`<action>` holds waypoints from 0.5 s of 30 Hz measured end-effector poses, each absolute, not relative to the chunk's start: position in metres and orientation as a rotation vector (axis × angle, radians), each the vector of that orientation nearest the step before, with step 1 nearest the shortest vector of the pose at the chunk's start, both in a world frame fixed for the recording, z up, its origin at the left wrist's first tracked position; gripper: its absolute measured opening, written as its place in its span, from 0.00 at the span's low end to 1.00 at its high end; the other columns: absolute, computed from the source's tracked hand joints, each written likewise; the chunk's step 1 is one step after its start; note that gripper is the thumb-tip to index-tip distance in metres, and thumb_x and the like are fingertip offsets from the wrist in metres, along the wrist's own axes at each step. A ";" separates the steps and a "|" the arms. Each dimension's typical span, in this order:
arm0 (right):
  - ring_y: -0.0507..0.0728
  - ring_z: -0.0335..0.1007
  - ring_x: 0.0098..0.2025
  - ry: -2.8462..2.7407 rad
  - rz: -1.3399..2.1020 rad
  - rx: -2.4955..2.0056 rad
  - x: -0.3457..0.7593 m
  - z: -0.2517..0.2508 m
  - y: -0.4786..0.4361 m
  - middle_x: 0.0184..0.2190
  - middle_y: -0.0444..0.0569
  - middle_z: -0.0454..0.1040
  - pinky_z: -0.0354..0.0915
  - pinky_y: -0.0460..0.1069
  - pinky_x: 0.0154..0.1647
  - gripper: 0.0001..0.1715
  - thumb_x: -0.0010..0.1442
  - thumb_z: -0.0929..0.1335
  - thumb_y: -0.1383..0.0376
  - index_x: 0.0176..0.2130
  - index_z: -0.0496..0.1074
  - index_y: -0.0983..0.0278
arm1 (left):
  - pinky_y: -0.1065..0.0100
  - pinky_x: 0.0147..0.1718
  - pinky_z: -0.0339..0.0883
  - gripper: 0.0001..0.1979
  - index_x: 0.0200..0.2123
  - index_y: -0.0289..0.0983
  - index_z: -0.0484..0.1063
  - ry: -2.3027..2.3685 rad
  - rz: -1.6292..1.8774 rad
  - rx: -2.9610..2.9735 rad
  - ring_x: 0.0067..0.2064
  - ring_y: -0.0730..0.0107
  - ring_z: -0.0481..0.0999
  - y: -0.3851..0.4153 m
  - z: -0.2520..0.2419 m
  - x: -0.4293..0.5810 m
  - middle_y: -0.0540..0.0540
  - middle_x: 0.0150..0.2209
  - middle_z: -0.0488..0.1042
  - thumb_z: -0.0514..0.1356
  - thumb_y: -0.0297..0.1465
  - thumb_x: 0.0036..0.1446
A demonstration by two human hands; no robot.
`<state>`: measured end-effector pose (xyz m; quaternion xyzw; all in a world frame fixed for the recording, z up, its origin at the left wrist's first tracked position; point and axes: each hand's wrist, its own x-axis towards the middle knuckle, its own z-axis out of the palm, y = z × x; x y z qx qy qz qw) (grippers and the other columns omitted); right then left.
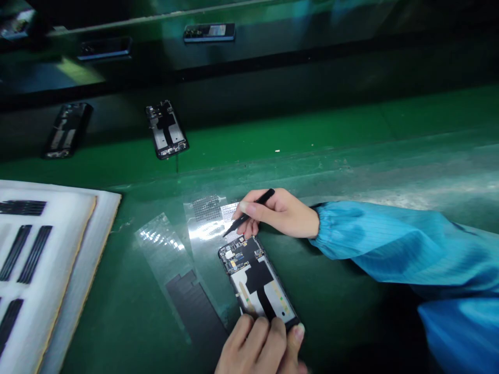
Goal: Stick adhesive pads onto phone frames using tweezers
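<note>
An opened phone [259, 278] lies tilted on the green mat, its circuit board and silvery inner frame showing. My left hand [259, 345] grips the phone's lower end, fingers curled along one side and thumb at the corner. In my right hand [278, 210] is a pair of black tweezers [253, 212], held like a pen. Their tip points down and left, just above the phone's upper edge, over clear plastic sheets. One clear sheet with small dots [206, 221] lies beside the phone. Left of it is another clear strip [163, 236] with a dark grey sheet [197, 306] next to it.
White foam trays [78, 234] with black strips stand at left. Beyond the mat, a dark conveyor belt [273, 93] bears opened phones, including one phone [167, 130] in the near row and a blue-edged phone [209, 32] farther back.
</note>
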<state>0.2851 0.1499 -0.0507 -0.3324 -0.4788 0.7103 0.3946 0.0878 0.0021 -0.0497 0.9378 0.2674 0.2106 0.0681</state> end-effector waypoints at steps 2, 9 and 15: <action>0.51 0.79 0.30 -1.200 1.806 -0.846 0.284 -0.050 0.150 0.30 0.50 0.81 0.74 0.45 0.32 0.20 0.67 0.68 0.53 0.40 0.75 0.68 | 0.59 0.39 0.62 0.15 0.40 0.43 0.79 0.838 0.624 2.799 0.37 0.63 0.74 0.005 -0.047 0.087 0.47 0.36 0.79 0.52 0.32 0.69; 0.52 0.78 0.26 -1.017 1.927 -0.827 0.284 -0.052 0.157 0.27 0.51 0.81 0.72 0.44 0.28 0.24 0.63 0.71 0.49 0.37 0.75 0.69 | 0.53 0.49 0.58 0.09 0.44 0.51 0.78 0.989 0.518 2.749 0.52 0.56 0.71 0.011 -0.037 0.085 0.46 0.45 0.78 0.58 0.34 0.65; 0.52 0.78 0.24 -0.915 1.971 -0.803 0.283 -0.052 0.163 0.25 0.54 0.81 0.70 0.43 0.25 0.19 0.66 0.70 0.55 0.36 0.75 0.71 | 0.47 0.58 0.49 0.10 0.35 0.42 0.74 0.793 0.615 2.796 0.61 0.51 0.65 0.009 -0.045 0.091 0.40 0.52 0.75 0.57 0.39 0.65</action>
